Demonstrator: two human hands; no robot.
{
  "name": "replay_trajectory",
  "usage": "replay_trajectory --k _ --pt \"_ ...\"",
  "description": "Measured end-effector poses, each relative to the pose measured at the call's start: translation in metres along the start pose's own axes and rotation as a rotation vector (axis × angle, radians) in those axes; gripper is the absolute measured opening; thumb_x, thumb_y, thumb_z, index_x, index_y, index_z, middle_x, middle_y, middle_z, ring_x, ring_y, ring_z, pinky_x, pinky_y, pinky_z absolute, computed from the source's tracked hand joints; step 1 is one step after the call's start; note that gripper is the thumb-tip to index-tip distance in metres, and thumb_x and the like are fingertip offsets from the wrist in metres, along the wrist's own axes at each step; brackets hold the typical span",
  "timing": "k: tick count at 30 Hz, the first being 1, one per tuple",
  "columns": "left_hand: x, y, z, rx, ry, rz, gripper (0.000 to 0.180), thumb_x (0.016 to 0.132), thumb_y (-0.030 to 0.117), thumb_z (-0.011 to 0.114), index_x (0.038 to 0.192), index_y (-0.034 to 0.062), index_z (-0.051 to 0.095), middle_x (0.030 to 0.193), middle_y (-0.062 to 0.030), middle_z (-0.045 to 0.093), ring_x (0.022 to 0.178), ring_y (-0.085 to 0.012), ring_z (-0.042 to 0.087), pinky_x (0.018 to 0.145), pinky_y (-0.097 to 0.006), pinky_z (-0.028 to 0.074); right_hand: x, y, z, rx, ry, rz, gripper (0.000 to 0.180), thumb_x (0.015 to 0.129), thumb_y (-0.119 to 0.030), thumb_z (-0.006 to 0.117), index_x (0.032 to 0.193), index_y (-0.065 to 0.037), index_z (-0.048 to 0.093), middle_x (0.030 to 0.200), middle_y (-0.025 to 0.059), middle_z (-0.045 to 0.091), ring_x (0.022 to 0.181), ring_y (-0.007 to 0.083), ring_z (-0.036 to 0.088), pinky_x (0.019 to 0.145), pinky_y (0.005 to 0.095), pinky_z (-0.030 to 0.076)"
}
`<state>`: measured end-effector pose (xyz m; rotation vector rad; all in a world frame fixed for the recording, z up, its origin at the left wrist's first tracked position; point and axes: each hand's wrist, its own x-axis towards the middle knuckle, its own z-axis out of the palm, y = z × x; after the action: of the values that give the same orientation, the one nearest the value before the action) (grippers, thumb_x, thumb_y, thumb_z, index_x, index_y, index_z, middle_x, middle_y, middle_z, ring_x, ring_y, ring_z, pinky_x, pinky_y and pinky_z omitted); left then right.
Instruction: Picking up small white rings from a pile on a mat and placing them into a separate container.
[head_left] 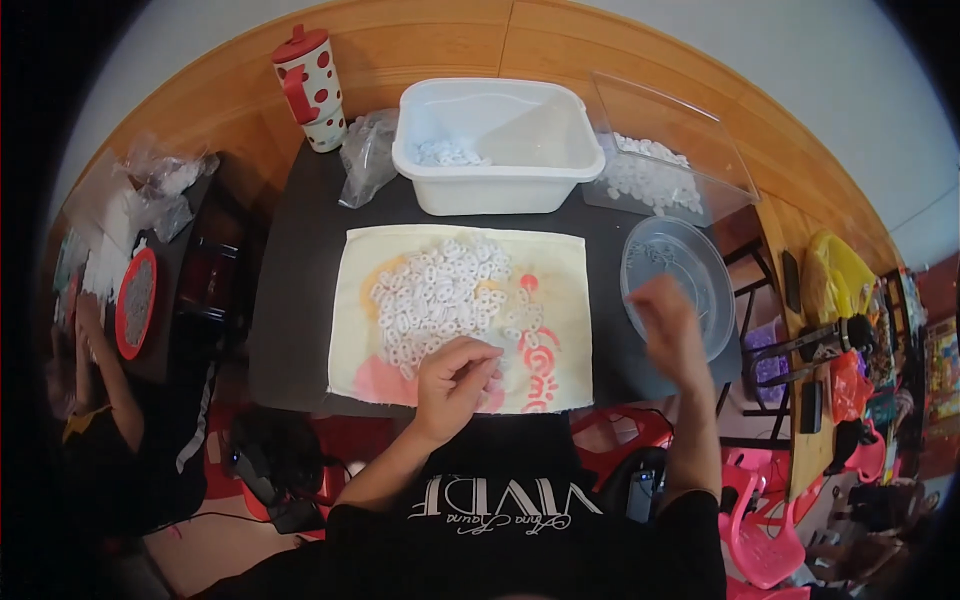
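A pile of small white plastic rings (437,293) lies on a pale cloth (560,300) spread on the dark table. My left hand (455,380) rests at the cloth's near edge, fingers curled and pinched on one or two of the white pieces. My right hand (668,330) is blurred in motion, raised at the edge of a clear round bowl (700,262) to the right of the cloth; whether it holds anything I cannot tell.
A white plastic tub (495,140) with a few white pieces stands behind the cloth. A clear tray of white pieces (655,175) tilts at the back right. A red-dotted cup (312,90) and plastic bag (366,155) sit back left. Another person (95,380) works at left.
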<state>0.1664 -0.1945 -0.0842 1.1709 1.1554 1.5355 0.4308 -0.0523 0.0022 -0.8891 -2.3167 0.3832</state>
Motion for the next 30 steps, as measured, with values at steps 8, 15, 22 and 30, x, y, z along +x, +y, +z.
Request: replay_trajectory --k 8,15,22,30 --pt "-0.001 0.002 -0.003 0.017 -0.041 0.007 0.015 0.095 -0.007 0.06 0.106 -0.0026 0.069 0.092 -0.0061 0.062 0.074 -0.0093 0.063 0.061 -0.02 0.049 -0.005 -0.045 0.089 -0.022 -0.223 -0.236 0.021 0.073 0.005 0.064 0.093 -0.003 0.064 0.09 0.0145 0.061 0.084 0.0342 0.059 0.071 0.0425 0.049" --pt "-0.003 0.0 -0.004 -0.024 -0.029 0.019 0.015 0.094 -0.008 0.06 0.105 -0.0034 0.069 0.092 -0.0061 0.062 0.074 -0.0089 0.063 0.06 -0.02 0.049 -0.013 -0.038 0.081 0.117 -0.138 -0.102 0.019 0.073 0.006 0.065 0.09 -0.002 0.064 0.086 0.0142 0.064 0.078 0.0344 0.06 0.069 0.0424 0.049" --pt "-0.002 -0.002 -0.005 0.004 -0.04 0.052 0.016 0.093 -0.009 0.06 0.105 -0.0037 0.068 0.093 -0.0061 0.062 0.076 -0.0095 0.064 0.062 -0.021 0.051 -0.011 -0.058 0.092 -0.208 -0.137 -0.292 0.016 0.072 -0.004 0.066 0.088 -0.003 0.064 0.088 0.0101 0.065 0.077 0.028 0.06 0.068 0.0392 0.048" --pt "-0.003 -0.004 -0.005 -0.003 -0.036 0.041 0.017 0.093 -0.01 0.06 0.106 -0.0039 0.068 0.094 -0.0065 0.063 0.076 -0.0101 0.065 0.064 -0.022 0.052 -0.011 -0.063 0.092 -0.066 -0.168 -0.218 0.019 0.076 0.004 0.066 0.094 -0.001 0.065 0.091 0.0132 0.064 0.082 0.0277 0.063 0.074 0.0341 0.05"
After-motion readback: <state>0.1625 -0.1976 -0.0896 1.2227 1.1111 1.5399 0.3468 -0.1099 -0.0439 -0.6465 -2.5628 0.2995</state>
